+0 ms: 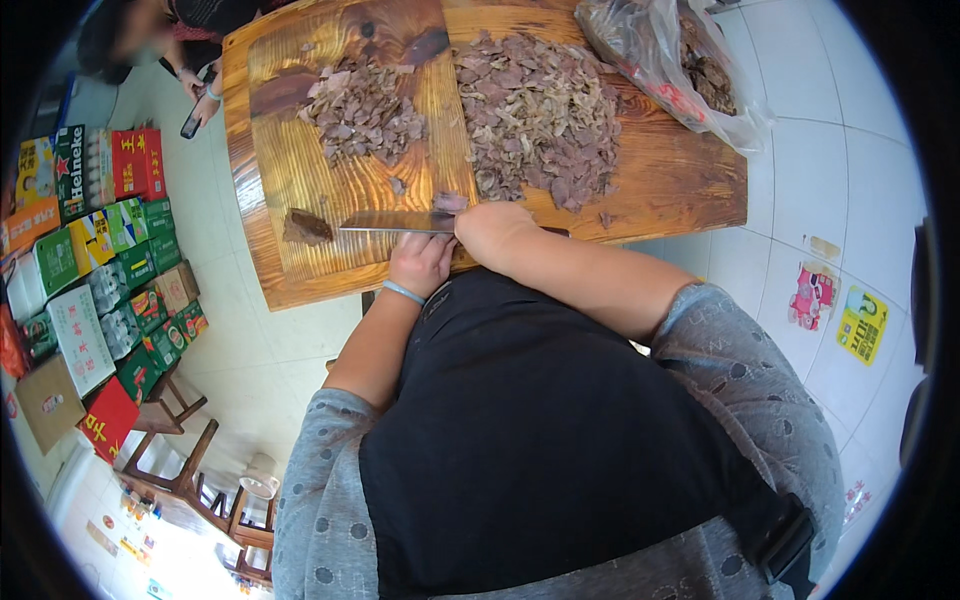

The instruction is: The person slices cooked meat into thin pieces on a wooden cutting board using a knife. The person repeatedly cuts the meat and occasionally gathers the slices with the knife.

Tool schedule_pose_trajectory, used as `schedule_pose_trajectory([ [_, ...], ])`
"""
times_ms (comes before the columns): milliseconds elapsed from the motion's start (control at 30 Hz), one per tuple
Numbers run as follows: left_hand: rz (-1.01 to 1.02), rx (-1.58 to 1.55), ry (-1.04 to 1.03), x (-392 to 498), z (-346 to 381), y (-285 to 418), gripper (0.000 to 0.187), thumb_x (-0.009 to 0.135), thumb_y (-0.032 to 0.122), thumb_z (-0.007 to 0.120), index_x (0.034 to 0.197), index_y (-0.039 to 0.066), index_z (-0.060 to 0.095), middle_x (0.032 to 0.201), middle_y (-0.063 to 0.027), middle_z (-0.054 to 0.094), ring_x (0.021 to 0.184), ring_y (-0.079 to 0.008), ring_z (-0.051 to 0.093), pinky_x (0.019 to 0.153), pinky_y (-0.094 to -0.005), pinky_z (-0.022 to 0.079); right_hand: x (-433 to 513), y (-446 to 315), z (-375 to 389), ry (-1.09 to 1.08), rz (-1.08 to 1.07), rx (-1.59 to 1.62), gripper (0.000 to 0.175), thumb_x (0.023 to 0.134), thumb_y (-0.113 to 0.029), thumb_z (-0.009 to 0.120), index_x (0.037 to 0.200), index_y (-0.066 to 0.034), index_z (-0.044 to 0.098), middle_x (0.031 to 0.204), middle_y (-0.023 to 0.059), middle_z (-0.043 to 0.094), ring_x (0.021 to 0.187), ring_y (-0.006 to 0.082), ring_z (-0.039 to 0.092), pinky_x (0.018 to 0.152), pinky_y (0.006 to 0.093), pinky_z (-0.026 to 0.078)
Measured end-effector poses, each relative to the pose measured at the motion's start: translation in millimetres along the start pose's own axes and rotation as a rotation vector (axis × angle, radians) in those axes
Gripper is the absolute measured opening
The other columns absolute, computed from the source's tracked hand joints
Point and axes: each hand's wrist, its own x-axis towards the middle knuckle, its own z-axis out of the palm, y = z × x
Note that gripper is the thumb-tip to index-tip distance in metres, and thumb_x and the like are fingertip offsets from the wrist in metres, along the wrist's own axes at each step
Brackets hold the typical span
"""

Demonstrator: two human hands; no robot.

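My right hand grips a broad knife; its blade points left across the near part of the wooden table. Close below the blade is my left hand, its fingers bent toward the cutting edge; whatever lies under them is hidden. A thin meat slice lies just beyond the blade. To the left of the knife tip sits a dark brown chunk of cooked meat. Farther off are a smaller pile of sliced meat and, to its right, a larger sliced-meat pile.
The wooden table carries a clear plastic bag at its far right, with dark meat chunks inside. Beyond the far left corner, another person's hand holds a phone. Stacked drink cartons and wooden stools stand left.
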Motion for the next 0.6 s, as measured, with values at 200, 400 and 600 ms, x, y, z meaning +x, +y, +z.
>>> schedule_pose_trajectory([
  [200, 0.038, 0.029, 0.037, 3.7, 0.3, 0.0, 0.021, 0.074, 0.005, 0.075, 0.095, 0.008, 0.073, 0.093, -0.0099, 0.067, 0.086, -0.0302, 0.064, 0.075, -0.0382, 0.055, -47.9, 28.1, -10.9, -0.083, 0.094, -0.076, 0.026, 0.087, -0.01, 0.053, 0.1, 0.0003, 0.073, 0.105, 0.0246, 0.07, 0.098, 0.0381, 0.07, 0.083, 0.0467, 0.056],
  [400, 0.042, -0.006, 0.037, 3.8, -1.1, -0.1, 0.023, 0.074, 0.004, 0.077, 0.097, 0.006, 0.072, 0.091, -0.0113, 0.067, 0.083, -0.0323, 0.064, 0.076, -0.0406, 0.054, -6.6, 0.8, -2.3, -0.006, 0.058, 0.037, 0.026, 0.086, -0.011, 0.054, 0.1, -0.0004, 0.073, 0.104, 0.0233, 0.07, 0.097, 0.0384, 0.07, 0.082, 0.0481, 0.056],
  [600, 0.051, -0.019, 0.04, 2.9, -0.5, -0.2, 0.024, 0.073, 0.005, 0.078, 0.097, 0.006, 0.072, 0.092, -0.0113, 0.066, 0.082, -0.0318, 0.064, 0.076, -0.0403, 0.054, -41.3, 26.3, -10.8, -0.036, 0.005, -0.026, 0.025, 0.087, -0.011, 0.054, 0.1, 0.0, 0.073, 0.104, 0.0218, 0.071, 0.097, 0.0372, 0.07, 0.081, 0.0469, 0.056],
])
